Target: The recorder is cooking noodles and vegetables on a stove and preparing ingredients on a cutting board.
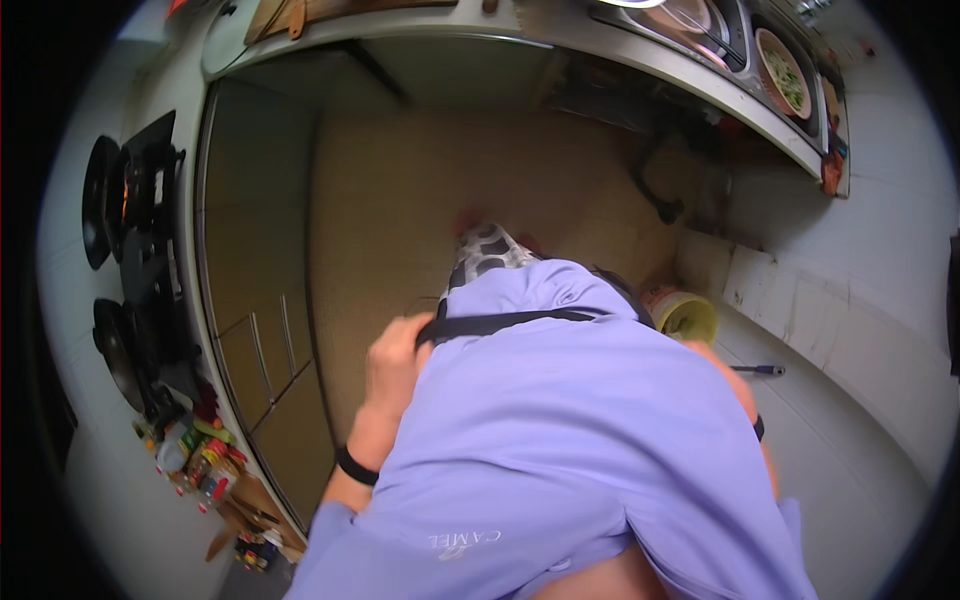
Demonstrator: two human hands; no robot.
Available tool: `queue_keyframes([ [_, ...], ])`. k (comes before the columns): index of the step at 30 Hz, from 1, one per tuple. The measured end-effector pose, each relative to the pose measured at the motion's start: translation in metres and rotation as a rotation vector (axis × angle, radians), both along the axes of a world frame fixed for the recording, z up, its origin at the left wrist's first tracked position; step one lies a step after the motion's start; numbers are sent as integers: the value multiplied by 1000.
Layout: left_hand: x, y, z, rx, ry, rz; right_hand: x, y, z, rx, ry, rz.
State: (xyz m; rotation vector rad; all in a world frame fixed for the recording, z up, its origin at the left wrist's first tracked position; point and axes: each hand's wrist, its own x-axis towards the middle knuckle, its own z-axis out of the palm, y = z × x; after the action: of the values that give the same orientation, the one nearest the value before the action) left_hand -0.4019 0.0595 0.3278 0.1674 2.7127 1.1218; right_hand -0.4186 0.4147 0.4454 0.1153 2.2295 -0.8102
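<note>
My left hand (397, 360) is at my waist, its fingers closed around a black strap (495, 324) that runs across my lavender shirt (555, 405). On the other side, my right hand (712, 358) sits against my side, partly behind the shirt; its fingers are hidden. A black band circles each wrist. Beneath the shirt hem, patterned black-and-white fabric (491, 247) shows over my legs. A yellow-rimmed bucket (688, 316) stands on the floor beside my right hand.
Along the left counter are a gas stove (150, 262), two dark pans and several bottles (214, 469). The far counter holds a wooden cutting board (360, 10), a sink (746, 45) and a bowl of chopped greens (784, 75). A handled tool (766, 370) lies beyond the bucket.
</note>
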Motion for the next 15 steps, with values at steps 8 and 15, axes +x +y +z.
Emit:
queue_keyframes([
  [8,-62,64,14,-20,5,-580,54,91,-63,241,-455,36],
  [15,-50,76,9,185,-238,-614,-63,-87,-89,-475,-385,281],
])
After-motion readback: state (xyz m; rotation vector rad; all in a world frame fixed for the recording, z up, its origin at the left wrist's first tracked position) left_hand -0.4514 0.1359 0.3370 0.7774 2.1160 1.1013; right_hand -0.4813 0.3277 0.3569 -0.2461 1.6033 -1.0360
